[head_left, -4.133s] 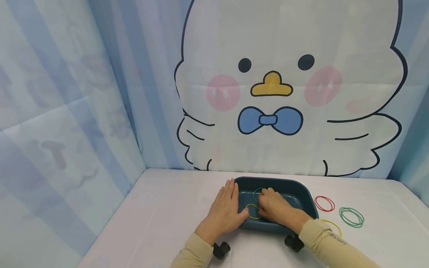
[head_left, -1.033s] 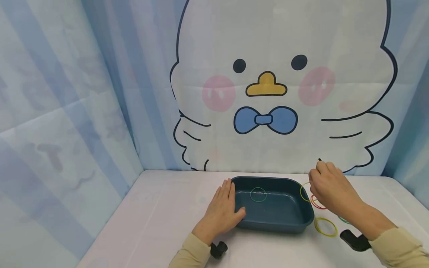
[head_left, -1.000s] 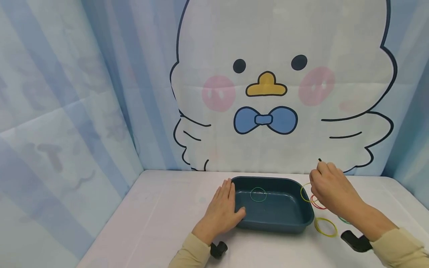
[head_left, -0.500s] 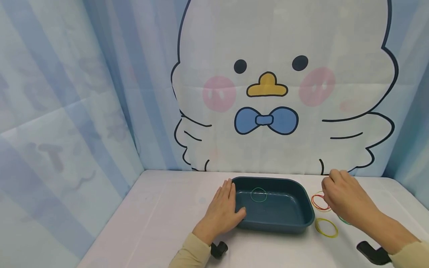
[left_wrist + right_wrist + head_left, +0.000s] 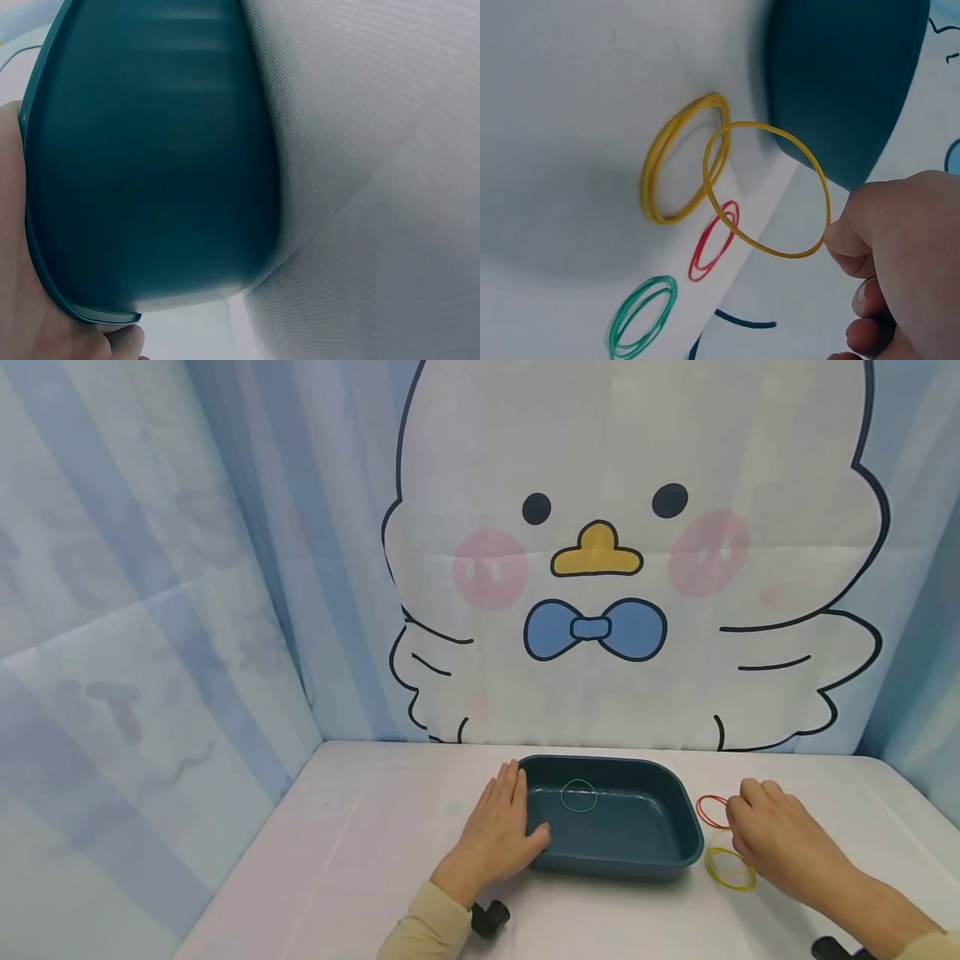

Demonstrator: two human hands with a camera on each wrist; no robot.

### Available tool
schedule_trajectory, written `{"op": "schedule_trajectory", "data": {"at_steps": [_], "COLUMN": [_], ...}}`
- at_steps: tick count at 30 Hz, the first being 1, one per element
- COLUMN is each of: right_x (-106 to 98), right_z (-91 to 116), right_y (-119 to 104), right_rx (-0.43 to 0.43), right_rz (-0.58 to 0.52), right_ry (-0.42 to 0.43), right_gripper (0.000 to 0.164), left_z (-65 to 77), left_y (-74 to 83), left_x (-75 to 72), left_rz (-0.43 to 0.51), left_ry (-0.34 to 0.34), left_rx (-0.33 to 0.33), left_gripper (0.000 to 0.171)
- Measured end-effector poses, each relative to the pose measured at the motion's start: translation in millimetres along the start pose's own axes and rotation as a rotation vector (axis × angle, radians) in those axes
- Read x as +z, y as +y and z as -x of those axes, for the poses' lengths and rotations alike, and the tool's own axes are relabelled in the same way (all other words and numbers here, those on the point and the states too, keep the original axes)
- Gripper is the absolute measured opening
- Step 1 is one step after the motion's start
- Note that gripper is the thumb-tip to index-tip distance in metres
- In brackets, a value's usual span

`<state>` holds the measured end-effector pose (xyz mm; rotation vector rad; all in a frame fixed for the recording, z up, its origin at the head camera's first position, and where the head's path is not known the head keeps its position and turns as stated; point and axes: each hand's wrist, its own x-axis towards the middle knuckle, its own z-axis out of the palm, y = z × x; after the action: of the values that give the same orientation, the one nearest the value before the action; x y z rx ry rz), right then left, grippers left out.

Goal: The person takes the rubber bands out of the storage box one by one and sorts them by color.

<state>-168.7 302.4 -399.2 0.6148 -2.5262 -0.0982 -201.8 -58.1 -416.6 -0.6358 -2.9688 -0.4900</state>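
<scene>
My left hand point(image 5: 495, 827) lies along the left rim of a dark teal plastic basin point(image 5: 618, 867), fingers straight. The left wrist view shows the basin's outer wall point(image 5: 150, 165) with part of that hand at its rim. To the right of the basin, my right hand point(image 5: 787, 839) pinches one yellow rubber band point(image 5: 812, 158) between thumb and forefinger. The pinched band hangs over a few yellow rubber bands point(image 5: 651, 165) on the table, overlapping them in the right wrist view. One thin green rubber band point(image 5: 562, 796) lies inside the basin.
Red rubber bands point(image 5: 697, 255) and green rubber bands point(image 5: 615, 330) lie in separate groups on the white table point(image 5: 360, 860); my right hand hides the green group in the head view. A printed curtain point(image 5: 465, 693) stands behind the table.
My right hand has come out of the basin with a yellow rubber band and moved right, then down toward the yellow group. The left hand has stayed at the rim.
</scene>
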Motion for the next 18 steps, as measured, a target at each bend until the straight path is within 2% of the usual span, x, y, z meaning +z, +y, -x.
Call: {"op": "schedule_trajectory", "data": {"at_steps": [4,11,14,18], "right_x": [9.5,22.2,27.3,33.0], "right_z": [5.5,7.8,8.5,9.0], "right_y": [-0.1,1.6,3.3,7.3], "right_rx": [0.017,0.087,0.082,0.048], "right_rz": [-0.007,-0.016,-0.021,-0.030], "right_ry": [-0.042,-0.166,-0.140,-0.055], "right_gripper": [0.024,0.022,0.023,0.025], "left_z": [-0.2,-0.6,-0.9,-0.9], "left_y": [-0.2,-0.7,-0.6,-0.4], "left_x": [-0.2,-0.2,0.3,0.5], "left_rz": [0.009,0.004,0.004,0.004], "left_ry": [0.003,0.003,0.003,0.000], "left_rx": [0.001,0.003,0.005,0.003], "left_gripper": [0.083,0.083,0.082,0.082]}}
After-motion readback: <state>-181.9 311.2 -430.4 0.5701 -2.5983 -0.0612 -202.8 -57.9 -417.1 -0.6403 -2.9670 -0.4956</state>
